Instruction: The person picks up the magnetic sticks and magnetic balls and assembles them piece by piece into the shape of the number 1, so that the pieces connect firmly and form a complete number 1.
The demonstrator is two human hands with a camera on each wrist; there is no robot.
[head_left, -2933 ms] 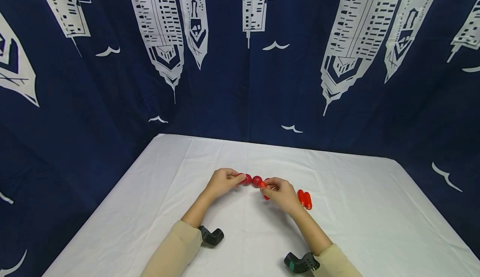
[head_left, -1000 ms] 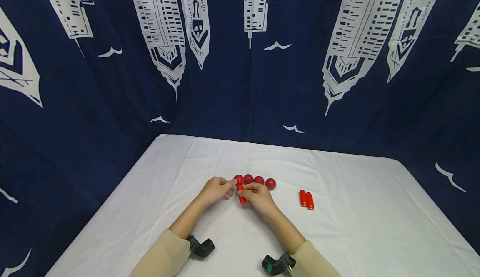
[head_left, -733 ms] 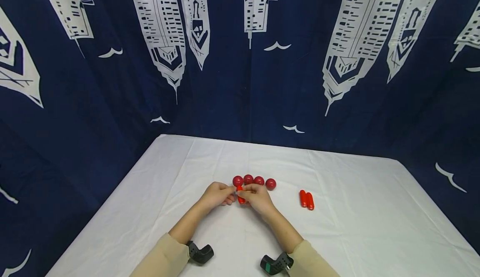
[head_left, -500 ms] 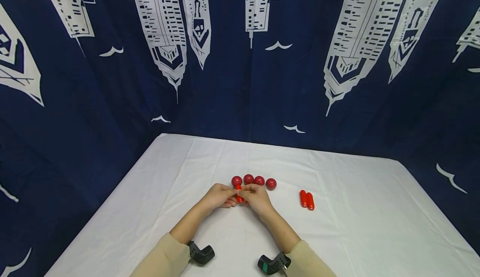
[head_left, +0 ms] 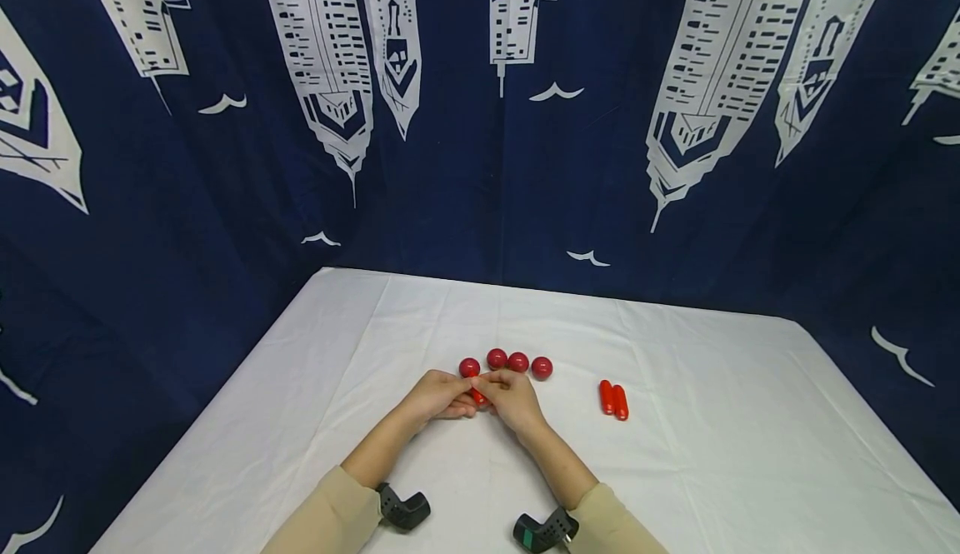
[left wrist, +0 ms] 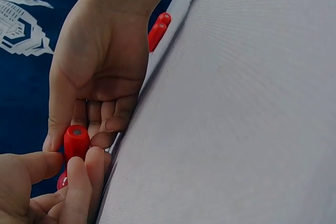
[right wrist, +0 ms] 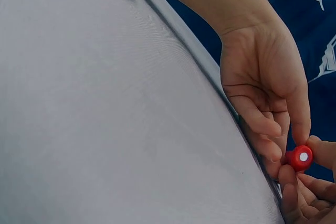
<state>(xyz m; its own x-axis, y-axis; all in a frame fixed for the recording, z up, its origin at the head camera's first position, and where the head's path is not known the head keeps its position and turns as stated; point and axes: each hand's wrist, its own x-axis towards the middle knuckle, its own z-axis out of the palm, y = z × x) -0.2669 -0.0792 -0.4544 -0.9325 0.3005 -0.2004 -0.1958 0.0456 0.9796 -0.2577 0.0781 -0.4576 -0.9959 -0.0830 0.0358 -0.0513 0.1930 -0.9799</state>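
Both hands meet near the middle of the white table (head_left: 675, 471) and pinch one small red cylinder (head_left: 477, 395) between their fingertips. My left hand (head_left: 463, 389) grips it from the left and my right hand (head_left: 486, 386) from the right. In the left wrist view the cylinder (left wrist: 76, 141) stands on end between the left hand's thumb and fingers (left wrist: 79, 177) and the right hand (left wrist: 94, 77). The right wrist view shows its white-dotted end (right wrist: 301, 157) between the left hand (right wrist: 262, 77) and the right hand's fingertips (right wrist: 296, 195). Just beyond the hands lies a row of several red balls (head_left: 518, 361).
Two more red cylinders (head_left: 613, 399) lie side by side to the right of the hands, also seen as cylinders (left wrist: 157, 30) in the left wrist view. Dark blue printed cloth (head_left: 480, 121) hangs behind and beside the table. Black wrist cameras (head_left: 543, 531) sit on both forearms.
Both hands left the ball row and came together on the cylinder, drawing slightly nearer to me. The leftmost ball has shifted a little to the left.
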